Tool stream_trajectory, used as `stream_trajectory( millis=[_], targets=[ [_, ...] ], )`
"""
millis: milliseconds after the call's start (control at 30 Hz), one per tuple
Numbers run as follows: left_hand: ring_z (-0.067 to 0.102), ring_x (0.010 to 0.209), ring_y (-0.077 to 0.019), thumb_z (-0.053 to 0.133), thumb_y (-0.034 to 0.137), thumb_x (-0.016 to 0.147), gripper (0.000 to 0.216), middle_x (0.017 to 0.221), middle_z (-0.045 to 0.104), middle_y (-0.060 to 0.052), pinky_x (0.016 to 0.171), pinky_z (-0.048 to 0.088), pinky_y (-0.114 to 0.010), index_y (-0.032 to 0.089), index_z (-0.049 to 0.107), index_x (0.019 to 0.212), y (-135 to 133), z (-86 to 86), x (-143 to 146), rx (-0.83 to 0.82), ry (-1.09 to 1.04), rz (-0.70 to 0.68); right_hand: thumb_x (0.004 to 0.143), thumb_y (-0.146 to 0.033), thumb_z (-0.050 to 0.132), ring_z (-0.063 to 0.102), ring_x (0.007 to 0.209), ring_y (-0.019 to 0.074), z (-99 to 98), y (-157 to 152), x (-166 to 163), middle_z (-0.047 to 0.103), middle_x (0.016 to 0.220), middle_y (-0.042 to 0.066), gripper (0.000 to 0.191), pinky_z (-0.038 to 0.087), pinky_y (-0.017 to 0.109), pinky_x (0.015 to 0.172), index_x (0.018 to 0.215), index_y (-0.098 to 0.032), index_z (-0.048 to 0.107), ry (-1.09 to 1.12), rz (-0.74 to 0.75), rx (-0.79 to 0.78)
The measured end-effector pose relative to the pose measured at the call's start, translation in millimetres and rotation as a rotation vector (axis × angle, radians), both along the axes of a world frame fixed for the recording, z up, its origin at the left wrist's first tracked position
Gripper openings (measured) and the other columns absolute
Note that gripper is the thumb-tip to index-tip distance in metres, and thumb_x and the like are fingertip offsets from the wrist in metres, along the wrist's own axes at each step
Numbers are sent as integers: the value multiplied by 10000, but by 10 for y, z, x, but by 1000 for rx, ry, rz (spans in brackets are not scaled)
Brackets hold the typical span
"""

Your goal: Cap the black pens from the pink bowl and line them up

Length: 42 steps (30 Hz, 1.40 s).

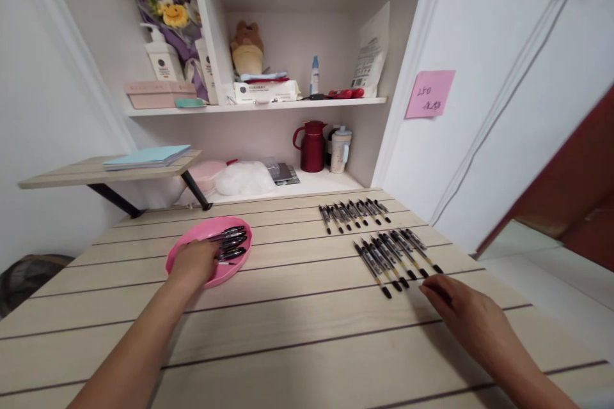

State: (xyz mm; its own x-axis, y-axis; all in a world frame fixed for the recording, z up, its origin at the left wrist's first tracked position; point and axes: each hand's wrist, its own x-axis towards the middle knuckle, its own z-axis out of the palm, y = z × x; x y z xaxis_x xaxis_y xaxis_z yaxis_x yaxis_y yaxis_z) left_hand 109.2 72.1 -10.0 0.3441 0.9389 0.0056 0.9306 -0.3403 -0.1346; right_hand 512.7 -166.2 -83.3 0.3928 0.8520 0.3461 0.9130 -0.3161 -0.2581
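Observation:
A round pink tray (173, 257) on the left of the table holds several glossy black pens or pen parts (232, 244). My left hand (194, 262) reaches over its near rim to these pieces, its fingertips mostly hidden. Two rows of pens lie on the right: the far row (354, 213) and the near row (396, 257). They have clear barrels, with black ends pointing toward me. Just in front of the near row's right end is my right hand (453, 300), thumb and fingers closed together. I see nothing between them.
A small raised shelf (62, 172) bearing blue paper (148, 157) stands at the back left. Behind the table are a plastic bag (245, 177), a red jug (313, 147) and a light cup (340, 149). A pink note (430, 94) sticks to the right wall.

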Motion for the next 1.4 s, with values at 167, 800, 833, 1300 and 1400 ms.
stream_trajectory(
  millis=[167,800,833,1300,1400],
  targets=[
    [561,734,-212,458,232,692,189,781,653,-68,647,339,-284,218,642,730,33,-31,-22,33,18,-2,807,-381,411,575,623,172,-30,23,21,634,713,27,225,354,260,557,729,-230,559,64,117,-96],
    [563,752,-217,448,245,715,190,807,657,-67,621,338,-281,212,631,748,50,-63,-32,50,20,-13,823,-403,418,559,577,160,-13,203,-284,609,643,10,267,274,248,504,660,-215,515,-149,209,-122],
    [563,747,-217,446,245,716,193,805,656,-69,616,338,-280,212,632,754,52,-65,-34,52,24,-18,823,-410,417,560,577,162,-9,205,-296,610,647,12,268,272,250,505,667,-215,514,-161,201,-120],
    [566,764,-210,435,224,724,221,822,656,-67,608,339,-269,203,639,804,55,-77,-44,35,0,-3,842,-327,358,555,511,152,30,390,-449,631,612,31,275,212,263,484,670,-195,527,-295,155,-124],
    [562,755,-207,443,229,716,214,809,655,-64,585,322,-265,206,636,805,54,-73,-39,23,-16,6,841,-312,355,552,494,152,45,416,-460,628,593,29,281,196,264,476,646,-196,520,-326,148,-124]
  ],
)
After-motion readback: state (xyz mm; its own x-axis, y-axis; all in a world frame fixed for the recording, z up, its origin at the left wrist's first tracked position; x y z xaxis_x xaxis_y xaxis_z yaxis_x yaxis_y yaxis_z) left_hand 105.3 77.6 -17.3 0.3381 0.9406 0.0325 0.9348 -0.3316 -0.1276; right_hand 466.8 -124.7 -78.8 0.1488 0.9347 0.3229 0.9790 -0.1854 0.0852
